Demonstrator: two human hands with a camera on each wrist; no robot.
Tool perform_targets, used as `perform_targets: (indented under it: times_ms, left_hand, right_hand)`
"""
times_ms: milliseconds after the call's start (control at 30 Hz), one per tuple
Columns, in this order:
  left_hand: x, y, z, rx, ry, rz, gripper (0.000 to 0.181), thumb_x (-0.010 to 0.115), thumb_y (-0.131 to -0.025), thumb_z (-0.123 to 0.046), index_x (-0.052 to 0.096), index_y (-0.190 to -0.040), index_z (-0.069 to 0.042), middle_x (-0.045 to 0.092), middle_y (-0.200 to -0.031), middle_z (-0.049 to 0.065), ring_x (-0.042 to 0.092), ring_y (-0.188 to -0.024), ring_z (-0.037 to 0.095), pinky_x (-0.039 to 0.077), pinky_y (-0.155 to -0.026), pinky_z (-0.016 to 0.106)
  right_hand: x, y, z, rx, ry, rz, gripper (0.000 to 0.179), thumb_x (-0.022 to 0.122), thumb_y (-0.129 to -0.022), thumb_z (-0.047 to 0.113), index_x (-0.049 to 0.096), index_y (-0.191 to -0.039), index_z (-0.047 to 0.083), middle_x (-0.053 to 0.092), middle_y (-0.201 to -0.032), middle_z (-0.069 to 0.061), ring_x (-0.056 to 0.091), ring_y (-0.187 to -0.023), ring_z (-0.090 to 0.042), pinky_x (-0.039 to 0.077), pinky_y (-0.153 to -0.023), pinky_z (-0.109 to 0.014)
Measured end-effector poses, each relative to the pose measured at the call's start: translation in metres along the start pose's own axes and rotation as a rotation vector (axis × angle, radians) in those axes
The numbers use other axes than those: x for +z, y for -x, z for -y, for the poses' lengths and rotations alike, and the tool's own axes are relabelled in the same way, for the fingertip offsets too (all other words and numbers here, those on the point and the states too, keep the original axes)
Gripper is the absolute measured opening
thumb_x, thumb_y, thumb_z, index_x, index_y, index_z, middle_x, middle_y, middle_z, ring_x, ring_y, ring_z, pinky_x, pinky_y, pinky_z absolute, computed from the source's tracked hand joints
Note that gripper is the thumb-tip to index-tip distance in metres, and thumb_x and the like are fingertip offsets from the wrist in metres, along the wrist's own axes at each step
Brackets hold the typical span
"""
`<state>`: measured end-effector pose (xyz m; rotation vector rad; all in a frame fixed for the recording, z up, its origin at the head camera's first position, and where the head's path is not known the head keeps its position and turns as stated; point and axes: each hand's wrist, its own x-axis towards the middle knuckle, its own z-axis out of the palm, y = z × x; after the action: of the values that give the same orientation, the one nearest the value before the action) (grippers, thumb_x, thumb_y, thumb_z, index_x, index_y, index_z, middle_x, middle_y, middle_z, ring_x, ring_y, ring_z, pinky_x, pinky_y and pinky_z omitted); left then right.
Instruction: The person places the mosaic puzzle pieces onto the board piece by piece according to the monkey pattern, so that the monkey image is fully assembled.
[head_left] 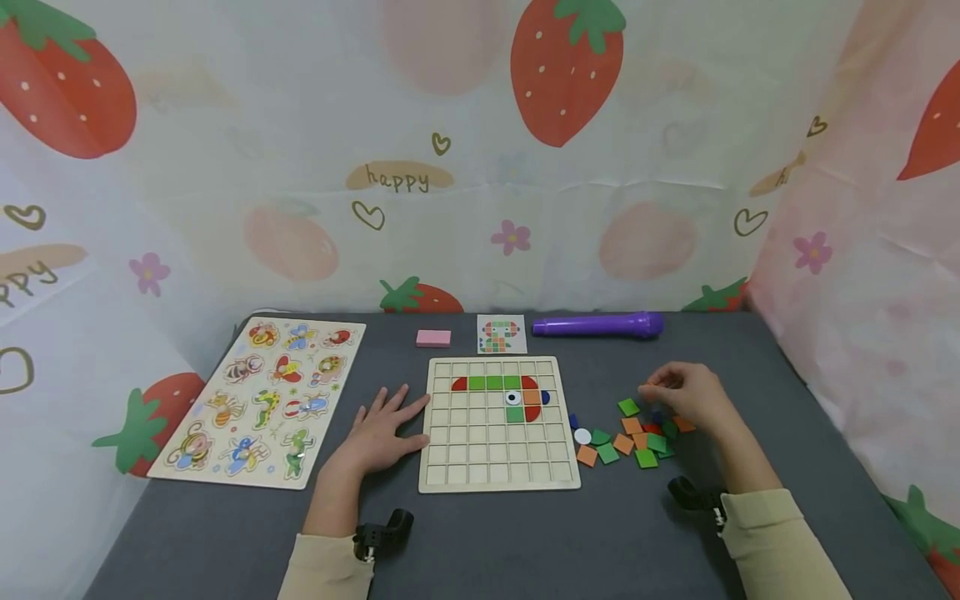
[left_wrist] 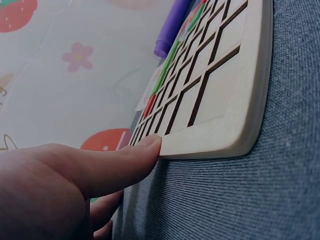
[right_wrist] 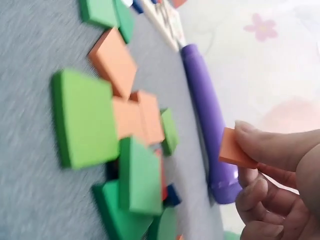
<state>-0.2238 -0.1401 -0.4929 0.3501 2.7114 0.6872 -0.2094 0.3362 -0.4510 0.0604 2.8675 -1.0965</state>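
Note:
My right hand (head_left: 686,393) pinches an orange square tile (right_wrist: 234,149) between thumb and fingers, above a loose pile of tiles. With its fingers spread, my left hand (head_left: 382,437) touches the left edge of a wooden grid board (head_left: 480,477); its thumb (left_wrist: 145,152) rests at the board's rim in the left wrist view. Several tiles sit in the upper rows of the board: a green row (head_left: 491,383), red rounded pieces, an orange square (head_left: 531,397) and a white eye piece (head_left: 513,398). The pile holds green tiles (right_wrist: 85,120), orange tiles (right_wrist: 115,62) and a white disc (head_left: 582,436).
Behind the board lie a pink block (head_left: 433,338), a small pattern card (head_left: 502,334) and a purple marker-shaped tube (head_left: 598,325). A board with insect and animal pictures (head_left: 258,400) lies at the left. A strawberry-print cloth (head_left: 480,167) hangs behind the dark table (head_left: 495,542).

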Motion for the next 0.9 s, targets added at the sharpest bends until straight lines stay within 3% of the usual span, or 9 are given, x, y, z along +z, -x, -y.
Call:
perform_targets:
  times_ms: [300,400,667,900]
  left_hand:
    - [-0.001,0.001,0.002,0.0,0.0,-0.004,0.068,0.066,-0.096,-0.041,0.039,-0.157,-0.025,0.02,-0.169,0.013,0.002,-0.156,0.043,0.002,-0.121,0.068]
    - [-0.001,0.002,0.002,0.0,0.001,-0.004,0.068,0.066,-0.096,-0.04,0.039,-0.157,-0.025,0.02,-0.168,0.013,0.002,-0.156,0.043,0.003,-0.121,0.068]
    - [-0.001,0.0,0.002,0.0,0.001,0.002,0.069,0.066,-0.096,-0.041,0.039,-0.157,-0.026,0.02,-0.169,0.013,0.002,-0.156,0.043,0.002,-0.121,0.068]
    - [0.0,-0.002,0.004,0.006,-0.003,0.001,0.07,0.066,-0.096,-0.043,0.037,-0.158,-0.027,0.019,-0.169,0.012,0.001,-0.156,0.042,0.002,-0.121,0.068]
  right_hand:
    - [0.011,-0.007,0.026,-0.043,-0.036,-0.005,0.033,0.065,-0.099,0.04,0.064,-0.106,0.007,0.074,-0.099,-0.015,0.06,-0.075,-0.023,0.048,-0.064,-0.034]
    - [0.017,-0.01,0.034,-0.057,-0.052,-0.023,0.032,0.066,-0.099,0.038,0.065,-0.108,0.008,0.075,-0.099,-0.015,0.065,-0.079,-0.027,0.05,-0.065,-0.033]
    - [0.026,-0.015,0.06,-0.09,-0.046,-0.062,0.026,0.067,-0.099,0.024,0.069,-0.118,0.007,0.072,-0.111,-0.015,0.067,-0.099,-0.032,0.056,-0.079,-0.042]
    - [0.039,-0.025,0.086,-0.097,-0.092,-0.05,0.024,0.074,-0.094,0.024,0.071,-0.111,0.007,0.072,-0.105,-0.013,0.067,-0.094,-0.026,0.056,-0.083,-0.043]
